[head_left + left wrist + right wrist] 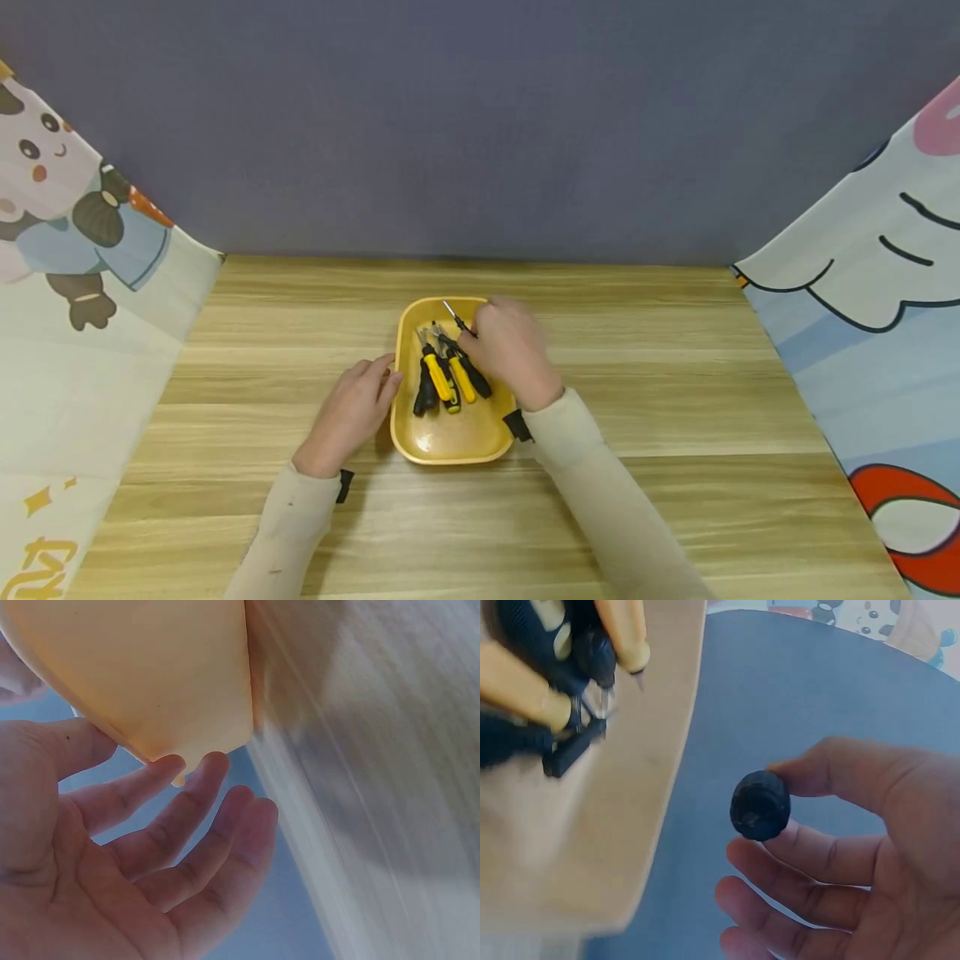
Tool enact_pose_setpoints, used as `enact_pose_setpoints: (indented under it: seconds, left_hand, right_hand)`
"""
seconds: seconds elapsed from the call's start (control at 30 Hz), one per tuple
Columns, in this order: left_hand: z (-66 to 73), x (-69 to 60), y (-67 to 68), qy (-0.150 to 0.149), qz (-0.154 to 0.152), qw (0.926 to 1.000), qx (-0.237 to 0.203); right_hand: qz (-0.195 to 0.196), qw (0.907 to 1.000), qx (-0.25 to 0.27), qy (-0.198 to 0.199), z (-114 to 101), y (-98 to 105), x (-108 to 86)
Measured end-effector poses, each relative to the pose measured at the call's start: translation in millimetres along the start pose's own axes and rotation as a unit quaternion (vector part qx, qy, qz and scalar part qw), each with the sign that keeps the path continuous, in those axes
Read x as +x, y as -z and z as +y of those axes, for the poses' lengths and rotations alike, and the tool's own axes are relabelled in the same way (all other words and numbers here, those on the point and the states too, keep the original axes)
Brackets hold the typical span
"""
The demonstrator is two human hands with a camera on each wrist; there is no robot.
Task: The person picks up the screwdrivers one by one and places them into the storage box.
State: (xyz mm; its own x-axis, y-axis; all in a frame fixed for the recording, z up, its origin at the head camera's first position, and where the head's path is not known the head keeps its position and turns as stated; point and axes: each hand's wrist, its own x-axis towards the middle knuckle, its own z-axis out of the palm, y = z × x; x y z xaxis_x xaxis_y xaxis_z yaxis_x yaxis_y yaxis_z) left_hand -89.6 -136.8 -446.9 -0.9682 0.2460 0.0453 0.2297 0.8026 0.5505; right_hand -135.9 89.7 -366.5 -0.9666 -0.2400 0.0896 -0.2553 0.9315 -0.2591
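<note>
A yellow plastic tray (pixel 450 446) stands on the table with several screwdrivers in it, some with yellow handles (pixel 437 377) and some with black ones (pixel 425 393). Over the tray's right edge my right hand (pixel 513 346) pinches a screwdriver (pixel 454 317), its metal shaft pointing up and left. In the right wrist view the butt of its black handle (pixel 760 806) sits between thumb and index finger. At the tray's left side my left hand (pixel 352 408) touches the rim with its thumb, the other fingers loosely bent beside the outer wall.
The wooden table (pixel 675 375) extends around the tray. Behind it rises a grey-blue wall (pixel 480 133). Cartoon-printed panels stand at the left (pixel 90 292) and right (pixel 862 250).
</note>
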Motion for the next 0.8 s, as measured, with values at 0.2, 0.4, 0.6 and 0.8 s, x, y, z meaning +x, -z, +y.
enact_pose_setpoints:
  seconds: [0.2, 0.4, 0.6, 0.8]
  left_hand:
    - [0.5, 1.6, 0.8, 0.003, -0.003, 1.0000, -0.001]
    - [0.1, 1.6, -0.4, -0.002, -0.002, 1.0000, -0.003]
    - [-1.1, 0.8, -1.0, -0.003, -0.002, 1.0000, -0.003]
    - [-1.7, 0.9, -1.4, -0.002, -0.003, 1.0000, -0.002]
  right_hand:
    - [-0.059, 0.9976, 0.021, -0.028, -13.0, -14.2, 19.3]
    - [-0.122, 0.9893, 0.041, -0.069, -16.8, -35.1, 26.7]
    - [-0.153, 0.9830, 0.031, -0.096, -13.5, -51.6, 29.0]
    - [-0.156, 0.9827, 0.004, -0.100, -10.8, -59.7, 29.7]
